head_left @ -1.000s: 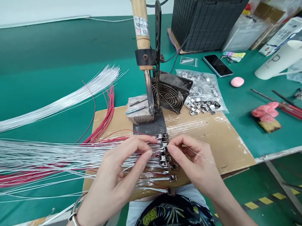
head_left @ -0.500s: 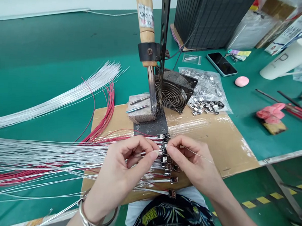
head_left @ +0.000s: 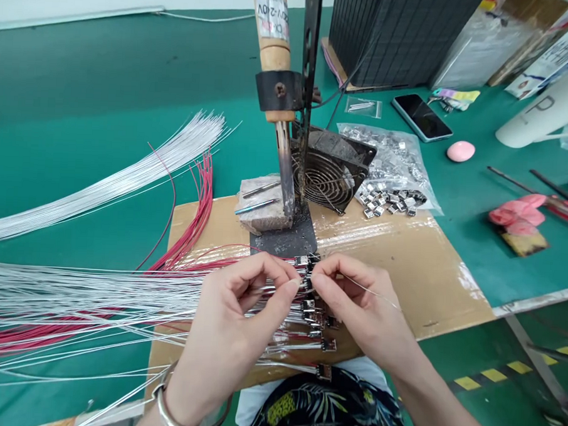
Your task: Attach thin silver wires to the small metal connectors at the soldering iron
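The fingertips of my left hand (head_left: pixel 244 324) are pinched on what looks like a white wire, its end mostly hidden by the fingers. Facing it closely, my right hand (head_left: pixel 362 304) pinches a thin strand of solder wire (head_left: pixel 372 290) that trails back over the hand. Below and between the hands lies a row of small connectors (head_left: pixel 309 306) with white and red wires attached, partly covered by my fingers. Just beyond them a wooden-handled soldering iron (head_left: pixel 274 52) hangs clamped to an upright stand (head_left: pixel 311 57), its tip pointing down beside a grimy block (head_left: pixel 265 221) carrying two thin metal tools.
White wires (head_left: pixel 97 289) and red wires (head_left: pixel 196 225) spread leftward across the green table and cardboard (head_left: pixel 399 262). A small fan (head_left: pixel 330 177) stands behind the iron. To its right are a bag of connectors (head_left: pixel 385 154), a phone (head_left: pixel 422 117) and a pink egg-shaped object (head_left: pixel 460 151).
The camera view has shifted slightly. Both hands keep their pinches, with the fingertips still close together over the connectors; the right fingertips sit marginally further left.
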Demonstrator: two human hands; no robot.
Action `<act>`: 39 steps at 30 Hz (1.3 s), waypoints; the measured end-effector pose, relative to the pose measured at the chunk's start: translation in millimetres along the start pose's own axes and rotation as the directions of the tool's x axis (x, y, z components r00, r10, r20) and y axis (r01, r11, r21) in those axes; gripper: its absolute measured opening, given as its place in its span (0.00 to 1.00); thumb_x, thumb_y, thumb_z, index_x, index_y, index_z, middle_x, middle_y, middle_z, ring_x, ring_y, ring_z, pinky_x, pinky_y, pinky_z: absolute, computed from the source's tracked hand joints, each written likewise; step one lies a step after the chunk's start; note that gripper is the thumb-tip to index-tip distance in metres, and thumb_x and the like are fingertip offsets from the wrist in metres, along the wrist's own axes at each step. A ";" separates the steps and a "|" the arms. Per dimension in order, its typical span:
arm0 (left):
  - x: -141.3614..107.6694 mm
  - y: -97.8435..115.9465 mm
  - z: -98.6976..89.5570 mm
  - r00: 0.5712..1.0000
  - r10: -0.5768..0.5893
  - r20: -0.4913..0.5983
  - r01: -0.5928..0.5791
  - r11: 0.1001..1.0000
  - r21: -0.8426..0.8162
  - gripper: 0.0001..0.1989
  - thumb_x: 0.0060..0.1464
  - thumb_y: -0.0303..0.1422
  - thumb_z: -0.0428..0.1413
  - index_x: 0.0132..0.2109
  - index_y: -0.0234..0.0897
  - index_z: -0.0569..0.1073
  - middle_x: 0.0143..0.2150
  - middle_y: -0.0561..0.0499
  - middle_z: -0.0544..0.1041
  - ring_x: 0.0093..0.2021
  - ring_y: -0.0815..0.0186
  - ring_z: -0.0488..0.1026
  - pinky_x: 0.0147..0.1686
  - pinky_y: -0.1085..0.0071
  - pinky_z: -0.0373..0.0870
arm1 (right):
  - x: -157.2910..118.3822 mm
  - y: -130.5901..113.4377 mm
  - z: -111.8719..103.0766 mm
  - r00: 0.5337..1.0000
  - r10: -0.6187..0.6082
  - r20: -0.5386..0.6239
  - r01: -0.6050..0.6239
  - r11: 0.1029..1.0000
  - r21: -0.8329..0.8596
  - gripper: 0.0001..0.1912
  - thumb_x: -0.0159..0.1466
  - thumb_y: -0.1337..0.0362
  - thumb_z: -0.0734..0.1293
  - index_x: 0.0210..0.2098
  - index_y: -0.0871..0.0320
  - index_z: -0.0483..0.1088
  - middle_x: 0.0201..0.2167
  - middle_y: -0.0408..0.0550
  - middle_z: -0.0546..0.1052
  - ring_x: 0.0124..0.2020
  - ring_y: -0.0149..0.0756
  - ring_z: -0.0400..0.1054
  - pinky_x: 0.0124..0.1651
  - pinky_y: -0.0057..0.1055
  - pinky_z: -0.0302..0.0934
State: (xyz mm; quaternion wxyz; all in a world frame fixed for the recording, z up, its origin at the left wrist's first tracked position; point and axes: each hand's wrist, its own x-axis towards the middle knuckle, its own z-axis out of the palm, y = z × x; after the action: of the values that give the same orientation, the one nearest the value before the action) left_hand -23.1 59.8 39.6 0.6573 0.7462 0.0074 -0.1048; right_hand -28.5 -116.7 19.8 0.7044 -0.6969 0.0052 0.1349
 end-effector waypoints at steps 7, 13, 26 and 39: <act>0.3 7.4 1.6 0.999 -0.021 -0.048 0.022 0.999 0.025 0.09 0.57 0.28 0.62 0.28 0.36 0.73 0.34 0.52 0.81 0.36 0.70 0.78 0.37 0.83 0.73 | 4.1 0.4 0.7 1.000 -0.014 -0.006 0.014 1.000 0.004 0.12 0.70 0.59 0.69 0.31 0.59 0.72 0.23 0.38 0.65 0.25 0.27 0.54 0.26 0.26 0.49; 2.1 9.8 3.6 0.998 -0.006 -0.070 0.010 0.998 0.056 0.09 0.56 0.28 0.62 0.28 0.36 0.73 0.34 0.52 0.81 0.35 0.71 0.79 0.37 0.84 0.74 | 4.8 0.3 1.2 1.000 -0.010 -0.013 0.010 1.000 0.018 0.11 0.69 0.61 0.70 0.31 0.59 0.72 0.22 0.37 0.64 0.23 0.26 0.53 0.25 0.25 0.48; 3.2 11.3 5.5 0.994 0.013 -0.105 -0.007 0.998 0.062 0.09 0.55 0.28 0.62 0.27 0.36 0.74 0.33 0.53 0.82 0.34 0.73 0.79 0.36 0.87 0.74 | 7.1 1.5 1.4 1.000 -0.003 -0.021 0.003 0.999 0.037 0.11 0.69 0.60 0.70 0.31 0.58 0.73 0.20 0.36 0.63 0.22 0.25 0.54 0.24 0.24 0.48; 6.9 12.2 7.6 0.993 0.004 -0.121 0.004 0.998 0.069 0.09 0.54 0.27 0.62 0.26 0.36 0.73 0.32 0.52 0.81 0.33 0.72 0.79 0.35 0.86 0.74 | 6.7 4.8 2.2 0.999 0.013 -0.034 -0.012 1.000 0.027 0.12 0.69 0.59 0.70 0.31 0.58 0.73 0.20 0.36 0.63 0.22 0.26 0.53 0.24 0.26 0.48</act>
State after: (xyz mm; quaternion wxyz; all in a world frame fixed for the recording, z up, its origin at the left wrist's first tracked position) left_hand -15.7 49.9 49.6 0.6296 0.7734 0.0437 -0.0594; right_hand -23.5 -113.4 13.9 0.7127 -0.6894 0.0232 0.1273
